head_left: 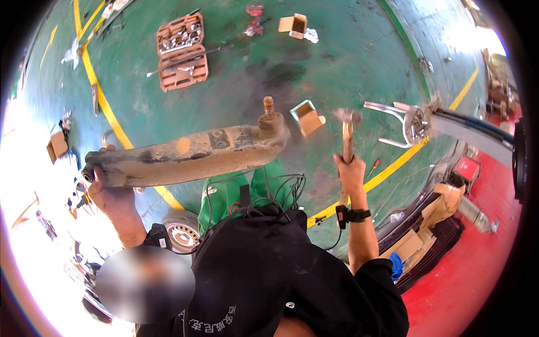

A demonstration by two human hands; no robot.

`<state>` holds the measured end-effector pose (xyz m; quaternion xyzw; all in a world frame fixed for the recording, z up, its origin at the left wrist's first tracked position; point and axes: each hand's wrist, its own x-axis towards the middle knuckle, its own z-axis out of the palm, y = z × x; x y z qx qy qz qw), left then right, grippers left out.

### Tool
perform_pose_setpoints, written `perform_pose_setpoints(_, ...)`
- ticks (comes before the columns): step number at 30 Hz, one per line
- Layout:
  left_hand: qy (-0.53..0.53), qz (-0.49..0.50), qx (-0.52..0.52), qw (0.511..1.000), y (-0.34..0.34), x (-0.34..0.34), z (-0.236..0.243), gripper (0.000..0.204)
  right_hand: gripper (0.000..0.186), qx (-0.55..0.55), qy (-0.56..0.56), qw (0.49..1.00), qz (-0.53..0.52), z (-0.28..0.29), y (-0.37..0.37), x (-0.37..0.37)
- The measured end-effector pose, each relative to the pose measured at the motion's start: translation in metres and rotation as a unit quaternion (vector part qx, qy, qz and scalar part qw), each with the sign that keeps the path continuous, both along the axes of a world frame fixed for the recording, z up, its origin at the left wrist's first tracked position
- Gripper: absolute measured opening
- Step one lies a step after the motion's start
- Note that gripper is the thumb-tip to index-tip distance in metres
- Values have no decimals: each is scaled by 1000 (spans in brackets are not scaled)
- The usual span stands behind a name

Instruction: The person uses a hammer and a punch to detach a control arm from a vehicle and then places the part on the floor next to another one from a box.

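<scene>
My left hand (pixel 101 188) grips the bushing end of a dirty, rust-brown suspension control arm (pixel 191 160). The part is held up in front of me, lying crosswise. At its right end a ball joint (pixel 270 121) has its threaded stud pointing away from me. Over on the right, my right hand (pixel 351 175) is closed round the wooden handle of a hammer (pixel 347 135). The hammer's metal head is slightly blurred and stands apart from the control arm, to the right of the ball joint. Both wrists wear black straps with small devices.
On the green floor lie an open socket set case (pixel 182 53), a red power tool (pixel 254 21) and open cardboard boxes (pixel 309 119). A metal lift arm (pixel 415 124) reaches in from the right. A wheel (pixel 182 231) lies low at left. Cardboard and parts fill the right side.
</scene>
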<state>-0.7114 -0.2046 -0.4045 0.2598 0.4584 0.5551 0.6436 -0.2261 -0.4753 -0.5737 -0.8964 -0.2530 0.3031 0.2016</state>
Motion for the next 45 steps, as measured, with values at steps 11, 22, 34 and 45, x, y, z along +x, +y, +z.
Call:
perform_pose_setpoints(11, -136, 106, 18, 985, -9, -164, -15, 57, 44, 140, 471, 852, 179, 126, 275, -196)
perform_pose_setpoints(22, -116, 156, 157, 968, 3, -309, -13, 67, 50, 115, 512, 784, 331, 139, 386, -394)
perform_pose_setpoints(34, -113, 220, 260, 933, 6, -376, 22, 41, 49, -25, 516, 756, 402, 171, 496, -531)
perform_pose_setpoints(45, -128, 323, 246, 905, 33, -418, 14, 34, 29, -63, 557, 699, 445, 155, 596, -640)
